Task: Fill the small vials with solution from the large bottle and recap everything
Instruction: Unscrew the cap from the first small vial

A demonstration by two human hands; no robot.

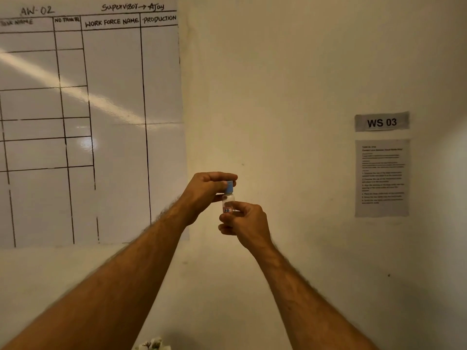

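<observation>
While both bare arms reached up and forward in front of a cream wall, a large whiteboard (88, 117) filled the upper left, ruled into a grid with hand-lettered headings such as "WORK FORCE NAME" and "PRODUCTION". Just right of the board's lower edge, the left hand (206, 192) was raised with its fingers and thumb curled around a blue cap (229, 186), pinching it from the side and above. Directly under that cap stood a small clear vial (228, 202), held upright in mid-air, its glass body showing between the two hands and a small red-edged label reading "7B" near its bottom. Whether the cap was screwed tight on the vial's neck could not be told. Slightly lower and to the right, the right hand (246, 223) gripped the vial's lower part, thumb and fingertips closed around it at the label, so the vial sat between the two grips, cap above and base below. Farther right on the wall hung a grey sign (382, 122) reading "WS 03", with a printed instruction sheet (382, 178) just beneath it, its text too small to read.
</observation>
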